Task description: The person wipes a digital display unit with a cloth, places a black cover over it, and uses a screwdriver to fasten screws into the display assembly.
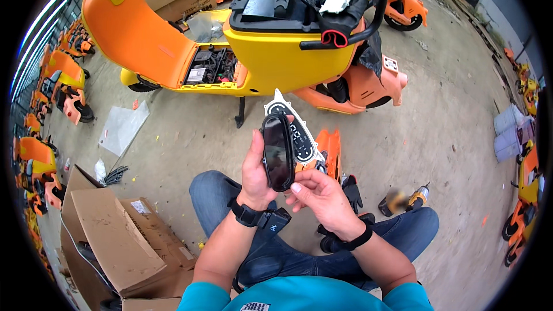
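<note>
My left hand (257, 164) is wrapped around a glossy black oval display cover (277, 152) with a dark rim, its fingertips showing past the far edge. Just behind it lies a white-edged dashboard panel (300, 138) with lit-looking digits and a pointed end. Whether my left fingers also bear this panel is hidden. At the cover's lower right edge my right hand (322, 196) is curled, thumb and index pinched together; what lies between them is too small to make out. Orange plastic parts (329, 148) sit below the panel.
Ahead stands a yellow and orange scooter (276, 57) with an open battery bay (212, 68). An opened cardboard box (115, 236) is at my left. Near my right knee lie a power drill (419, 197) and a black glove (352, 191). Purple-grey buckets (508, 135) stand far right.
</note>
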`<state>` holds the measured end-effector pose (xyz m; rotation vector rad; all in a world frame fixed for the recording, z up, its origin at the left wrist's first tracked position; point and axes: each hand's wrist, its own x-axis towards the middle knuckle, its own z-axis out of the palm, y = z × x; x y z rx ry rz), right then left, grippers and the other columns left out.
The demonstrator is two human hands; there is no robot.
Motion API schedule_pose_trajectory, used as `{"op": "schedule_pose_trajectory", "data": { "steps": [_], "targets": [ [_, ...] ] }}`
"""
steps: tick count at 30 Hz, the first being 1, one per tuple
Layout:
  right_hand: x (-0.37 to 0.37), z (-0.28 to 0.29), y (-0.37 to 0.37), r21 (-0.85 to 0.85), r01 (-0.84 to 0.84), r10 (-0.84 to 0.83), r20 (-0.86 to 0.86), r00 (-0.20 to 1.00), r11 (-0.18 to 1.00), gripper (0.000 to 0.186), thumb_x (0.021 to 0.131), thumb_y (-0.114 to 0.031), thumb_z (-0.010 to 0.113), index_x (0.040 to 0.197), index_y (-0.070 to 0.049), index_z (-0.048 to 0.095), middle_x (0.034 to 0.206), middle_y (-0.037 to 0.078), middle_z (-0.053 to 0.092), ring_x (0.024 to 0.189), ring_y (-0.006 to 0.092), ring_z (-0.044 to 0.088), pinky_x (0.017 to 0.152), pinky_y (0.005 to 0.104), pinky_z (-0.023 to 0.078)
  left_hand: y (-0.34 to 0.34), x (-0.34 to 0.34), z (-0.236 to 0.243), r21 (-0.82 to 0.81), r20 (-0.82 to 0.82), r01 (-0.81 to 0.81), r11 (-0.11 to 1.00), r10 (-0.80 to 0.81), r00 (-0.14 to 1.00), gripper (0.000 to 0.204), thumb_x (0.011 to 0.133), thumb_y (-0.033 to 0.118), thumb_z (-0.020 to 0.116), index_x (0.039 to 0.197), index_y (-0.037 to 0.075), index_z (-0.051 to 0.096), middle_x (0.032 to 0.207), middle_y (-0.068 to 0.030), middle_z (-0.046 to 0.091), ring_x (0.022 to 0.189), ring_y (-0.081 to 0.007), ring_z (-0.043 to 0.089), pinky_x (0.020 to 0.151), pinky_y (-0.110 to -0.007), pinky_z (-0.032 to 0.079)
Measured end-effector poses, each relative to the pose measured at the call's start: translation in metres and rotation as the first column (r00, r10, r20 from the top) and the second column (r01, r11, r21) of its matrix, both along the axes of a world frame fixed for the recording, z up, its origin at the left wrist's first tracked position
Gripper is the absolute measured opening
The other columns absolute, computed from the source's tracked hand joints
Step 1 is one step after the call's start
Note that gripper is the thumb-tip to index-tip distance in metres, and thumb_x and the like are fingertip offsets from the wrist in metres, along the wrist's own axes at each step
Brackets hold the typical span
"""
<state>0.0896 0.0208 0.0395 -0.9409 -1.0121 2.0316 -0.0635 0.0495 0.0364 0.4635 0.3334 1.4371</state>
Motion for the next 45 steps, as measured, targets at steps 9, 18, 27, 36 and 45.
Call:
{"op": "schedule_pose_trajectory", "data": {
  "steps": [9,18,27,36,45],
  "targets": [
    [-0.006,0.027,0.014,0.096,0.002,-0.010,0.078,0.997,0.995,0.013,0.097,-0.008,0.061,0.105,0.002,0.059,0.089,0.008,0.066,0.074,0.0136,0.066,0.066,0.0258,0.055,-0.002,-0.016,0.003,0.039,0.079,-0.081,0.996,0.078,0.994,0.075,0.098,0.065,0.035,0.142,0.005,0.043,0.133,-0.0071,0.056,0.120,-0.0199,0.056,0.102,-0.039,0.047],
    [-0.061,0.109,0.171,0.471,0.092,-0.213,0.211,0.954,0.877,0.019,0.095,-0.013,0.062,0.101,0.005,0.060,0.087,0.011,0.067,0.075,0.0171,0.067,0.070,0.0280,0.057,0.001,-0.026,-0.005,0.004,-0.205,-0.282,0.960,0.276,0.939,0.053,0.103,0.045,0.042,0.144,0.011,0.041,0.136,-0.0044,0.050,0.123,-0.0210,0.050,0.104,-0.041,0.040],
    [-0.127,0.102,0.263,0.523,0.204,-0.443,0.386,0.809,0.828,0.018,0.091,-0.003,0.059,0.085,0.012,0.065,0.080,0.019,0.071,0.066,0.0235,0.072,0.054,0.0299,0.059,0.000,-0.033,-0.006,-0.012,-0.228,-0.281,0.960,0.271,0.935,0.042,0.105,0.029,0.042,0.142,0.010,0.043,0.130,-0.0033,0.054,0.118,-0.0159,0.054,0.100,-0.036,0.043],
    [-0.096,0.085,0.204,0.726,0.110,-0.436,0.278,0.856,0.679,0.025,0.096,-0.021,0.059,0.094,0.004,0.055,0.071,0.011,0.066,0.052,0.0157,0.064,0.044,0.0277,0.049,0.003,-0.035,-0.010,-0.033,-0.182,-0.272,0.962,0.262,0.948,0.037,0.104,0.022,0.048,0.137,0.007,0.046,0.122,-0.0023,0.057,0.111,-0.0122,0.056,0.096,-0.032,0.044],
    [0.115,-0.121,0.125,0.284,0.183,-0.334,0.700,0.632,0.941,0.015,0.093,-0.012,0.057,0.095,0.001,0.063,0.074,0.006,0.066,0.061,0.0107,0.060,0.050,0.0253,0.049,0.012,-0.003,-0.028,-0.063,-0.509,-0.224,0.973,0.162,0.845,0.039,0.096,0.009,0.060,0.133,0.003,0.050,0.107,-0.0037,0.062,0.094,-0.0098,0.061,0.082,-0.025,0.050]
  ]
}}
